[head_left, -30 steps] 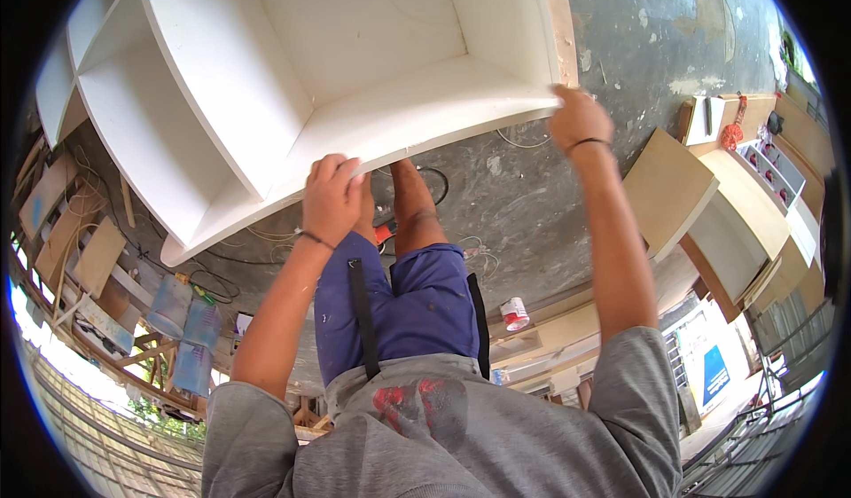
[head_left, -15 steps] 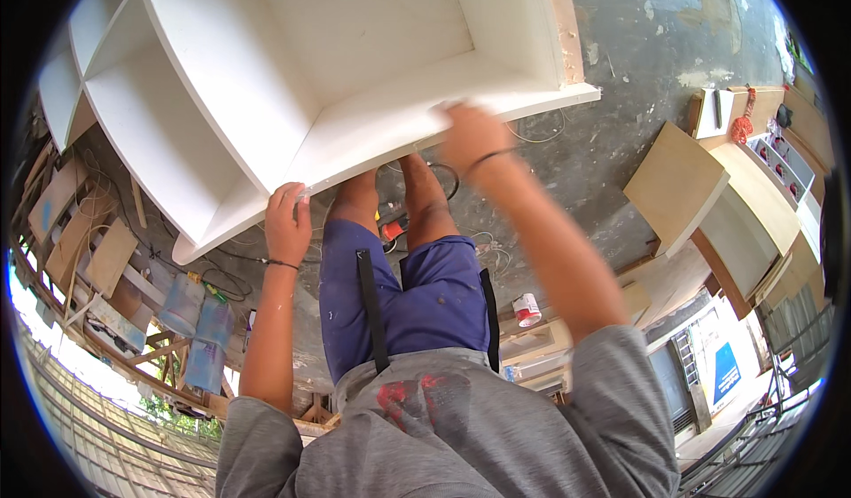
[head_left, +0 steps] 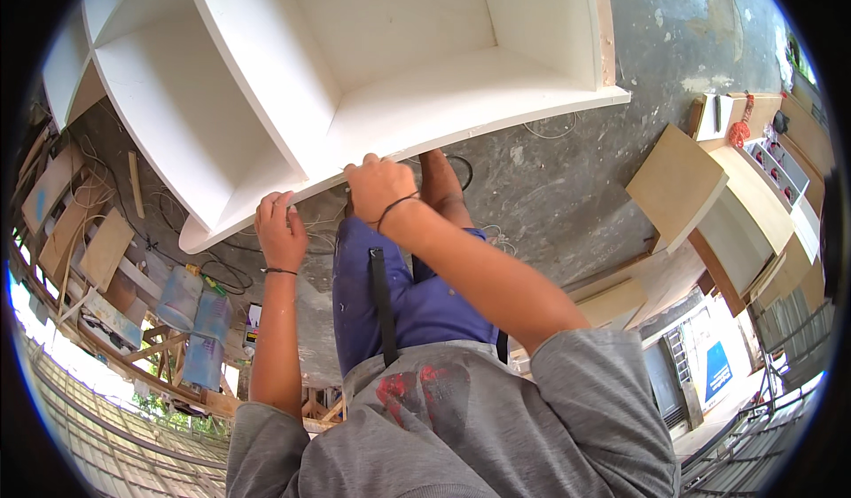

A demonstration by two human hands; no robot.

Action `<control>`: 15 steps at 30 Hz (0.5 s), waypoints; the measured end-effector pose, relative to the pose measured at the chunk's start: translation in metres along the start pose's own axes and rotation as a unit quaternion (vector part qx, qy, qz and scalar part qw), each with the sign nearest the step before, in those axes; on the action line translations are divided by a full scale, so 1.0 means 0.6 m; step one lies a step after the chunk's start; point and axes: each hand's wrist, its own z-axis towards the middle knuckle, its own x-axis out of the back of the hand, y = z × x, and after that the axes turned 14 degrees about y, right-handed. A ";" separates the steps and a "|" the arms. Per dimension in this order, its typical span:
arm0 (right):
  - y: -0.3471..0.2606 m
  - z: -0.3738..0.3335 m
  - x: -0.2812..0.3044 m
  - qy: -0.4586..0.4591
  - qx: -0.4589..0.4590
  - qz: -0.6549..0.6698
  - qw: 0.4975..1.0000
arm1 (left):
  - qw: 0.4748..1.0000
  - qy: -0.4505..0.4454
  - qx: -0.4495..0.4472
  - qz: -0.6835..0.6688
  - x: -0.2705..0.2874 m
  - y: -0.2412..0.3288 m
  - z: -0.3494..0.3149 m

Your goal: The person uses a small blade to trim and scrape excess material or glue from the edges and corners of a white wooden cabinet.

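Observation:
A white shelf unit with several compartments fills the upper left and middle of the head view. My left hand is at its near front edge, by the lower left compartment. The fingers are bent together against the board; a small greyish bit shows at their tips, too small to name. Further right along the same edge is my right hand, closed with the knuckles up. Whatever lies inside its fingers is hidden. Both wrists wear thin dark bands.
Wood panels and a divided white tray are at the right. Clear plastic containers and board offcuts lie at the left. Dark cables run over the grey floor below the unit.
My right hand has come left along the front edge, nearer to my left hand, and is no longer blurred. The left hand stays at the edge. The view has shifted slightly.

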 end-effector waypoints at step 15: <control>-0.109 0.013 -0.042 0.021 -0.024 -0.001 0.999 | 0.996 -0.041 0.001 -0.079 0.038 -0.098 0.003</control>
